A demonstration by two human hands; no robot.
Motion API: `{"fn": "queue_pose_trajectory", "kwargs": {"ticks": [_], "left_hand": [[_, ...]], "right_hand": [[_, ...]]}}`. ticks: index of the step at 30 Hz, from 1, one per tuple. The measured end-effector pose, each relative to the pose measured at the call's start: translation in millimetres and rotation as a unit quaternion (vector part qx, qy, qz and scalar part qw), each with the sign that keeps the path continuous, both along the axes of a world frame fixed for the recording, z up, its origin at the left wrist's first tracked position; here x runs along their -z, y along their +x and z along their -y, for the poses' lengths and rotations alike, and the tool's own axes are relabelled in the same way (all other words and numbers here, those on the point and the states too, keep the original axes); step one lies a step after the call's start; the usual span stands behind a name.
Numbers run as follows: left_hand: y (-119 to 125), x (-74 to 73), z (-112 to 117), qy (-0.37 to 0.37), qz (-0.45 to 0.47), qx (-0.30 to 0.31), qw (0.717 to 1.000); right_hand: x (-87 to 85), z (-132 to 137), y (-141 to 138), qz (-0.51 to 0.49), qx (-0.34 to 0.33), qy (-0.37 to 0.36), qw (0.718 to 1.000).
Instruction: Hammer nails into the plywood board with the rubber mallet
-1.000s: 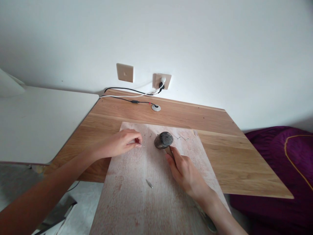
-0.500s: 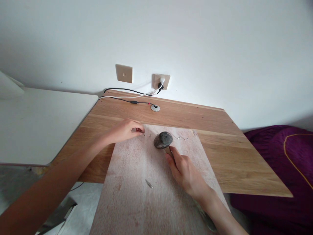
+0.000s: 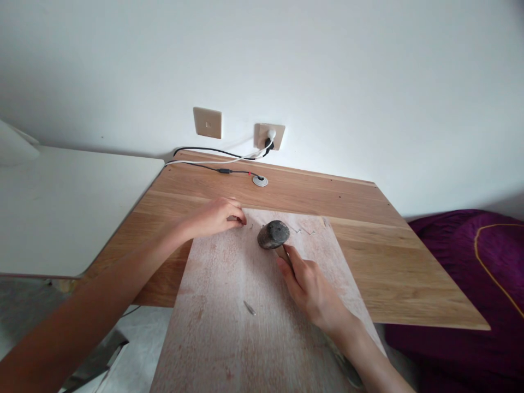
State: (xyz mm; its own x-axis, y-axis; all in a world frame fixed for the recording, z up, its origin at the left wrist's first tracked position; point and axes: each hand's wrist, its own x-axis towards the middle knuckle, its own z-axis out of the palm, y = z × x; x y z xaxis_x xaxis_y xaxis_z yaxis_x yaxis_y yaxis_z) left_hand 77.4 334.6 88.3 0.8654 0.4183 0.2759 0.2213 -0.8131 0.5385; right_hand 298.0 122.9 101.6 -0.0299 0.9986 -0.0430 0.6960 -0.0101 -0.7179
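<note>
Right fingers (image 3: pixel 295 261) wrap mallet (image 3: pixel 273 234) by its handle (image 3: pixel 283 253), dark head just beyond; likely head-heavy, stiff, best gripped there. Left fingers (image 3: pixel 237 213) curled, can't tell if holding anything.

The left hand (image 3: pixel 221 214) and right hand (image 3: pixel 311 286) are both showing bare. The left forearm (image 3: pixel 123 278) is presenting uncovered along its visible length, slender and tapering toward a narrow wrist (image 3: pixel 186 229). The right forearm (image 3: pixel 362 346), likewise uncovered, is displaying a shorter stretch, smoothly rounded. Fingernail detail is proving too small to record.
</note>
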Motion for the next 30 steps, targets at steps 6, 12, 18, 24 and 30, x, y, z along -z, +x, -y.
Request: {"fn": "queue_pose_trajectory", "kwargs": {"ticks": [6,12,18,24,30], "left_hand": [[0,3.0,6,-0.035,0.017,-0.016,0.999],[-4,6.5,4,-0.035,0.034,-0.01,0.999],[-6,11.4,6,-0.042,0.074,-0.012,0.996],[-6,15.6,6,-0.054,0.071,-0.023,0.996],[-4,14.1,8,-0.045,0.061,-0.019,0.997]], "right_hand": [[-2.8,-1,-2,0.008,0.003,0.008,1.0],[-0.5,0,0,-0.001,0.002,-0.002,1.0],[0.1,1,0,0.002,0.0,-0.002,1.0],[1.5,0,0,0.002,0.003,-0.002,1.0],[-3.7,1,-2,0.009,0.002,0.001,1.0]]}}
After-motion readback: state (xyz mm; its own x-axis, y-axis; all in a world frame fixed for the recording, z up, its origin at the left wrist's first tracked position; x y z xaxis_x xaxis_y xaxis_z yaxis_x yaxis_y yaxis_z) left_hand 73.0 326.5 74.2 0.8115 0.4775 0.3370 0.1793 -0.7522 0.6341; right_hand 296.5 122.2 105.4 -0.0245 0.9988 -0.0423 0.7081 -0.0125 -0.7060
